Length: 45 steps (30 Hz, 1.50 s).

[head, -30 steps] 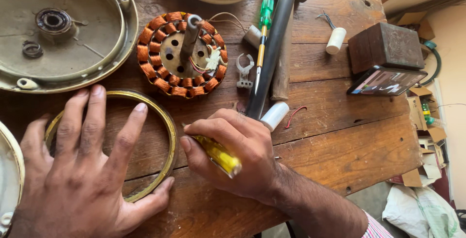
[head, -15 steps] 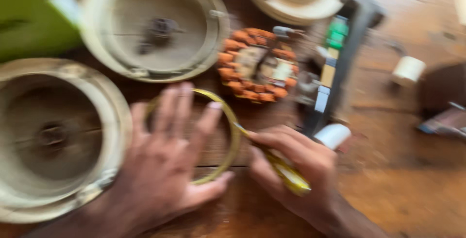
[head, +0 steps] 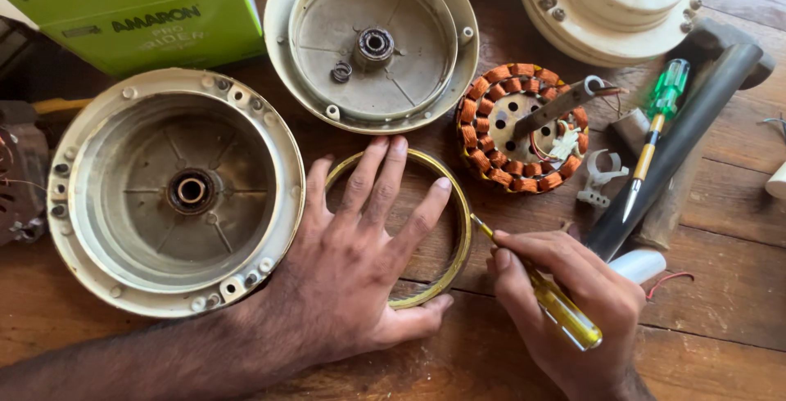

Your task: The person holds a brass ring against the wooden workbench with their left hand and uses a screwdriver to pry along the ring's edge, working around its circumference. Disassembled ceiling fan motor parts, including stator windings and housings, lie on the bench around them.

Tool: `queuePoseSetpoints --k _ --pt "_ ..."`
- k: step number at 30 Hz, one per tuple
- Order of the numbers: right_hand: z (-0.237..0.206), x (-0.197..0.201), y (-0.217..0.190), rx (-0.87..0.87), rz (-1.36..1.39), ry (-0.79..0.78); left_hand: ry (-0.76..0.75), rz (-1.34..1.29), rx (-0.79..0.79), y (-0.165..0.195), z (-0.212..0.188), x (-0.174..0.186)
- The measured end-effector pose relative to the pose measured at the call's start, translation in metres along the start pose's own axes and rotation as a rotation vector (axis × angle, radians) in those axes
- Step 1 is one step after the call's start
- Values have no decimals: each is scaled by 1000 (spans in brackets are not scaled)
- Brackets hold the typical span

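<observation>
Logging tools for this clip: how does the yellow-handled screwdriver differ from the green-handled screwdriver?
The yellow-handled screwdriver is gripped in the right hand, its tip at the brass-coloured ring; the green-handled screwdriver lies untouched on the wooden table. The yellow one's tip points up-left, the green one's down-left. Both have translucent handles.

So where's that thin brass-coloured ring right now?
In the head view, the brass-coloured ring lies flat on the wooden table near the middle, under the spread left hand, just below the round housing cover and left of the copper-wound stator.
</observation>
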State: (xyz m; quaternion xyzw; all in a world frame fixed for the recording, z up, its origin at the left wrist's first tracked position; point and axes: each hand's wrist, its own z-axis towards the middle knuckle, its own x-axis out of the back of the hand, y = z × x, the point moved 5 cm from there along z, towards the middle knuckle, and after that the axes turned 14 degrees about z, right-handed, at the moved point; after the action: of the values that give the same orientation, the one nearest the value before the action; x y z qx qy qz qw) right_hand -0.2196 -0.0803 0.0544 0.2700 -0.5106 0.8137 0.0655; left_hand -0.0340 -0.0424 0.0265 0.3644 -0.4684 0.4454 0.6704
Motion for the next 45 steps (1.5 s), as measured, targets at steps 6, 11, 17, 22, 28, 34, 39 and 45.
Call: queuePoseSetpoints --k 6,11,17,22,28,34,39,45 --pt "6 2 -14 23 -2 -181 4 7 19 1 1 -1" --pt "4 5 -14 23 -29 -168 19 30 29 1 0 0" --pt "-1 5 -13 50 -83 -245 12 29 33 1 1 -1" --pt "-4 5 -16 64 -129 -244 24 28 50 2 1 -2" --pt "-12 2 -14 96 -162 -221 21 17 55 3 1 -6" --pt "-28 8 4 -108 -13 -187 20 24 50 2 2 -9" --pt "-47 33 44 -339 755 353 14 43 21 1 4 -11" --pt "-65 36 84 -367 1474 533 18 67 13 -2 5 -12"
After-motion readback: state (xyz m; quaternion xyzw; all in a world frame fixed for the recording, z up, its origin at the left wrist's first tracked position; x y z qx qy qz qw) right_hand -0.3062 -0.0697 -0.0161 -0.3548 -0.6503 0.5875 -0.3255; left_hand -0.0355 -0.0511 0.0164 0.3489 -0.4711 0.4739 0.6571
